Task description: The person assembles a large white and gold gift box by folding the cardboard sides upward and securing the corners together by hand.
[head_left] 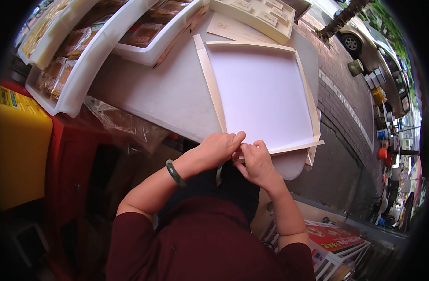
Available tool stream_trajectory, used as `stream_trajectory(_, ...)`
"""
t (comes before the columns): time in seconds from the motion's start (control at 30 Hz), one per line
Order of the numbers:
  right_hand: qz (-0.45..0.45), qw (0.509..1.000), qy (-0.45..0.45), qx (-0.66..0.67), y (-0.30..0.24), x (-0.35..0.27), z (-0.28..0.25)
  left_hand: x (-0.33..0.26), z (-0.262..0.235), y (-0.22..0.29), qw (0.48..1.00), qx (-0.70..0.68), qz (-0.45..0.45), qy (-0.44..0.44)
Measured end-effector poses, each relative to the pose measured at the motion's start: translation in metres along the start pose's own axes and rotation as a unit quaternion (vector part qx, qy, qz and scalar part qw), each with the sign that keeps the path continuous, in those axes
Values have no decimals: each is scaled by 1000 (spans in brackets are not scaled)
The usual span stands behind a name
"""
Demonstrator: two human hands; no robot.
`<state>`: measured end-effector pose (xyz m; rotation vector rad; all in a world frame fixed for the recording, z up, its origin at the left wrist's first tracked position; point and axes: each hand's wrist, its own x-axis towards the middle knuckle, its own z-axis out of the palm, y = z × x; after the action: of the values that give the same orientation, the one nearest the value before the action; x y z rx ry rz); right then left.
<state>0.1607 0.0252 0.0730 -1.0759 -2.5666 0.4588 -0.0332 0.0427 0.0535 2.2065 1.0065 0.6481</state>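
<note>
A shallow cardboard box [263,93] with a white inside and cream sides lies before me near the table's front edge. Its side strips stand partly folded up, and strip ends stick out past the far left and near right corners. My left hand [220,149], below a dark green bangle [175,173], is closed at the box's near left corner. Right beside it, my right hand [257,163] is closed on the near side strip, its fingers bent. The two hands meet there, and the fingertips hide the exact fold between them.
White plastic bins [160,51] with wrapped brown food stand at the far left. A cream tray [282,21] with small packs sits on the grey table [153,93] at the back. Left of me are a yellow bin [22,150] and red cabinet [76,159]. A parked car [388,70] stands outside.
</note>
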Motion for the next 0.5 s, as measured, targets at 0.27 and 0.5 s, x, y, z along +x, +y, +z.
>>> stream_trajectory(0.27,-26,998,-26,44,13,14,1,1,-4,1,998,43,-25,-29)
stream_trajectory(0.5,64,989,-126,43,11,23,-10,-16,12,-1,996,-32,-44,68)
